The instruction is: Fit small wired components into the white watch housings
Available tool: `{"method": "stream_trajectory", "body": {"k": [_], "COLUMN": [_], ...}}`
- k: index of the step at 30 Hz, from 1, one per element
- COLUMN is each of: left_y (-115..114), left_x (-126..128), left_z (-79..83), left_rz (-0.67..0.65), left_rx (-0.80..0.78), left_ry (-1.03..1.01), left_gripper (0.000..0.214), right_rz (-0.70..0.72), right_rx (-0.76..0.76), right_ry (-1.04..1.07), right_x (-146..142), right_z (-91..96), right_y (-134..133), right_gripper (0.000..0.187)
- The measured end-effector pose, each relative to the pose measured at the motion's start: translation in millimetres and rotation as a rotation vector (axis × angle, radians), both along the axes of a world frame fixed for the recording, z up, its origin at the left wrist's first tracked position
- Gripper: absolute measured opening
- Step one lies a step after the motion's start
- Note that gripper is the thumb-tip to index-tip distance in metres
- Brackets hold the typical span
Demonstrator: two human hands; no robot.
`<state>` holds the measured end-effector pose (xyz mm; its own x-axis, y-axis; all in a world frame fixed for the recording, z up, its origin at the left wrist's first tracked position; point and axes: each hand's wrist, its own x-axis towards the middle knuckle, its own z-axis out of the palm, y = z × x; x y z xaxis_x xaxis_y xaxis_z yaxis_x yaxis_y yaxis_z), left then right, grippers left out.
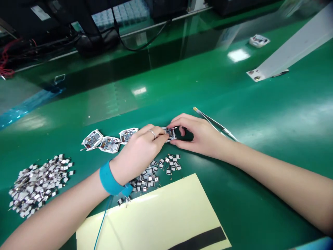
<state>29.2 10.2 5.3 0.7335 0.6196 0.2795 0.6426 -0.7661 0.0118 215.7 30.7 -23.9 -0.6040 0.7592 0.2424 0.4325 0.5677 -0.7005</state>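
A small circuit board in a white frame (170, 134) lies on the green mat, partly covered by fingers. My right hand (199, 133) grips it at the right end, thumb on the near edge and forefinger on the far edge. From the left, my left hand (143, 146) has its fingers closed on the same board; what lies under the fingertips is hidden. Beside my left hand sits another white-framed board (127, 135), with two more, one board (109, 144) and an outer board (92, 139), in a row further left. A blue-green wrist strap (110, 178) circles my left wrist.
Tweezers (215, 123) lie beyond my right wrist. Small silvery parts form a large heap (40, 184) at left and a smaller heap (147, 178) under my left arm. Yellow sheet (156, 218) in front; white metal bracket (293, 43) and white piece (259, 40) at back right.
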Motion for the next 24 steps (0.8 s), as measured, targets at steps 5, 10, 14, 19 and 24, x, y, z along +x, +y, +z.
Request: {"method": "stream_trajectory", "body": {"k": [5, 10, 14, 19, 24], "left_y": [-1.2, -2.4, -2.4, -1.8, -2.1], "left_x": [-0.1, 0.1, 1.5, 2.1, 2.4], "left_z": [0.5, 0.9, 1.9, 2.3, 3.0], "left_rz": [0.013, 0.027, 0.036, 0.034, 0.029], "left_rx": [-0.015, -0.037, -0.042, -0.030, -0.039], "left_ry": [0.002, 0.030, 0.038, 0.057, 0.051], "left_gripper": [0.015, 0.016, 0.016, 0.018, 0.018], "right_rz": [-0.003, -0.001, -0.005, -0.004, 0.000], "right_rx": [-0.022, -0.027, -0.023, -0.028, -0.033], "right_ry": [0.008, 0.004, -0.005, 0.002, -0.004], "right_x": [0.0, 0.3, 0.3, 0.7, 0.5], "right_z": [0.3, 1.6, 2.1, 1.8, 1.9], "right_y": [-0.9, -0.2, -0.2, -1.1, -0.4], "right_gripper": [0.024, 0.022, 0.022, 0.022, 0.021]}}
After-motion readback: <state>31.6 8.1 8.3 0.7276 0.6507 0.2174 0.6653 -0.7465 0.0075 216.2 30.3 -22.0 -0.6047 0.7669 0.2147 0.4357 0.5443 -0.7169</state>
